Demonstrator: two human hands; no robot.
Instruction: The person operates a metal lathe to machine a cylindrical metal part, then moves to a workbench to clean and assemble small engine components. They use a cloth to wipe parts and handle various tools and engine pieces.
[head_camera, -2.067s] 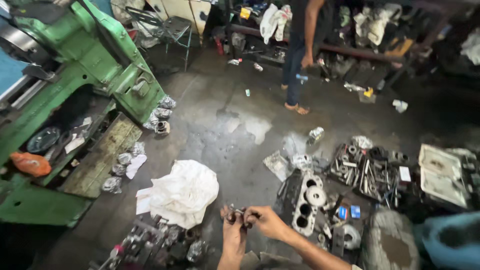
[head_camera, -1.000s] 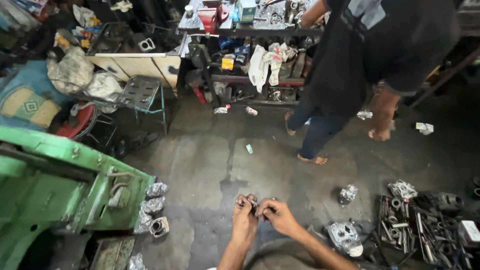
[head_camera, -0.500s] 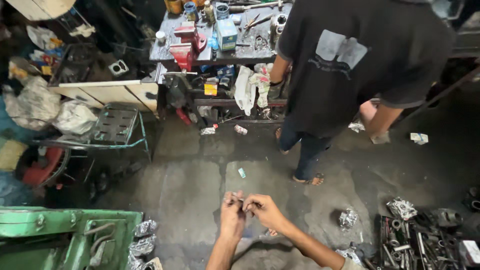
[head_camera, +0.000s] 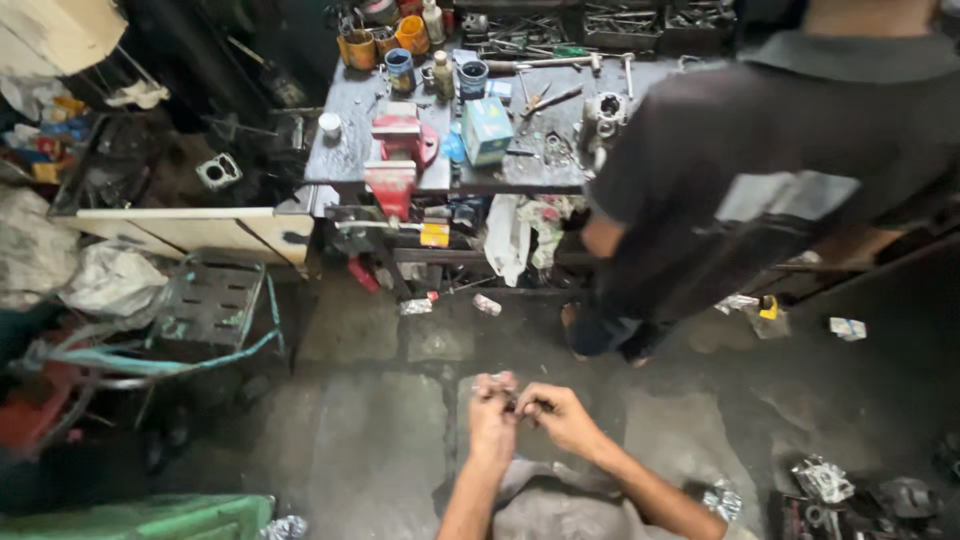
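Left hand (head_camera: 492, 412) and right hand (head_camera: 556, 412) meet fingertip to fingertip, both pinching one small dark part (head_camera: 513, 403); a vise (head_camera: 397, 160) stands at eleven o'clock.

A dark, stained concrete floor (head_camera: 380, 440) fills the lower part of the view, dimly lit and littered with small scraps. At the top stands a dark metal surface (head_camera: 350, 150) crowded with cans, tools and a red bench vise (head_camera: 398, 150). To the left sit a worn turquoise metal-framed chair (head_camera: 205, 310), a pale wooden board (head_camera: 190, 225) and grey sacks (head_camera: 105, 280). A green machine edge (head_camera: 140, 518) shows at bottom left.
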